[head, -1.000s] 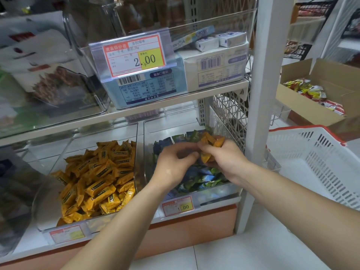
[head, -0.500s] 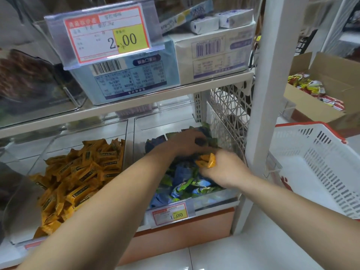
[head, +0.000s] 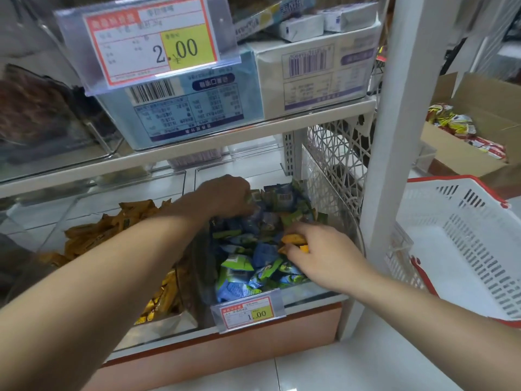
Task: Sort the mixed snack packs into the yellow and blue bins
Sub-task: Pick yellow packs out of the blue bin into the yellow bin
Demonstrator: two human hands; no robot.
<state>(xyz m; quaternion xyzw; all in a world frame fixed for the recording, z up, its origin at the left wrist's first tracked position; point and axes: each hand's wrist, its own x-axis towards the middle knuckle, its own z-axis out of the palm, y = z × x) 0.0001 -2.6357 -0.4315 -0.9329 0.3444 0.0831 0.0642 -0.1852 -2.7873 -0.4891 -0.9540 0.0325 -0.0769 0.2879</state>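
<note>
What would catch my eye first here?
The left hand and right hand dig into the blue and green packs at centre, the right hand gripping stray yellow packs. A heap of yellow packs lies to their left; a big 2.00 price tag hangs above.

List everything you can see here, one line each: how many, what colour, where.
yellow snack packs: many, yellow, left clear plastic bin
blue and green snack packs: many, blue-green, right clear plastic bin
stray yellow packs: a few, yellow-orange, gripped over the right bin
price tags: two, red-white-yellow, 2.00 up top, 1.00 on the right bin's front
printed cartons: two, light blue and white, upper shelf
small white packs: two, white, atop the white carton
white plastic basket: one, white with red rim, far right
cardboard box: one, brown, behind the basket, holding red-yellow packets
left hand: one, among the blue packs at the back, fingers hidden
right hand: one, gripping the stray yellow packs
</note>
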